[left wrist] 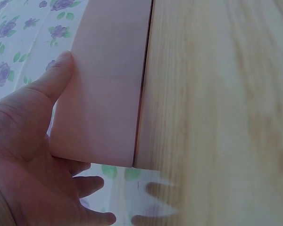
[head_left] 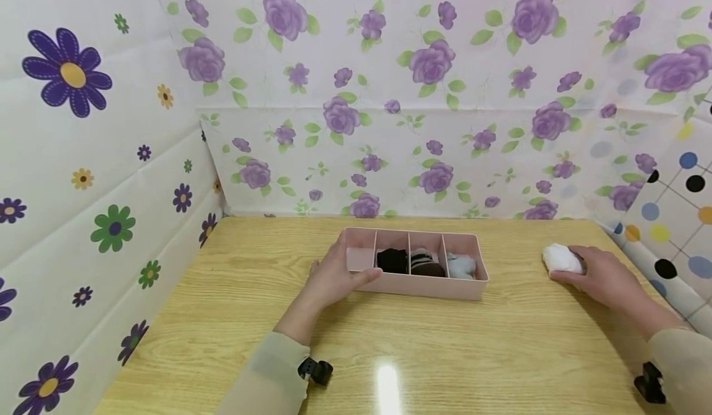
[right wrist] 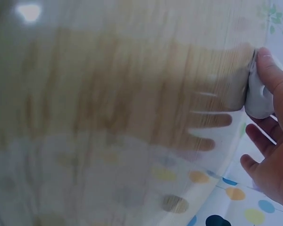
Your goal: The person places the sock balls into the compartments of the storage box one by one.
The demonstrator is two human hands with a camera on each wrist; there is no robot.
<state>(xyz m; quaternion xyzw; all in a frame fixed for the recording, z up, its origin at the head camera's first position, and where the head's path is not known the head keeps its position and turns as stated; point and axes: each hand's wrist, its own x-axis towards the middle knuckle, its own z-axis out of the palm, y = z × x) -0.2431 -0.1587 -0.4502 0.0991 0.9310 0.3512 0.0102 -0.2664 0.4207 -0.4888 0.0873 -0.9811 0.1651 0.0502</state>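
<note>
A pink storage box (head_left: 423,287) with several compartments in a row stands on the table. My left hand (head_left: 332,276) holds its left end, thumb at the front rim and fingers around the end wall. In the left wrist view, the thumb lies on the box's pink wall (left wrist: 101,94). Rolled up in the compartments are a black sock (head_left: 392,261), a brown-and-grey striped sock (head_left: 427,264) and a light grey-blue sock (head_left: 461,266); the leftmost compartment is bare. At the table's right, my right hand (head_left: 609,276) grips a white rolled-up sock (head_left: 562,259) between thumb and fingers.
The light wood table (head_left: 423,334) runs back to a wall covering (head_left: 311,155) with purple roses. A flower-printed sheet (head_left: 72,174) rises along the left side, and a dotted sheet (head_left: 675,229) borders the right edge near my right hand.
</note>
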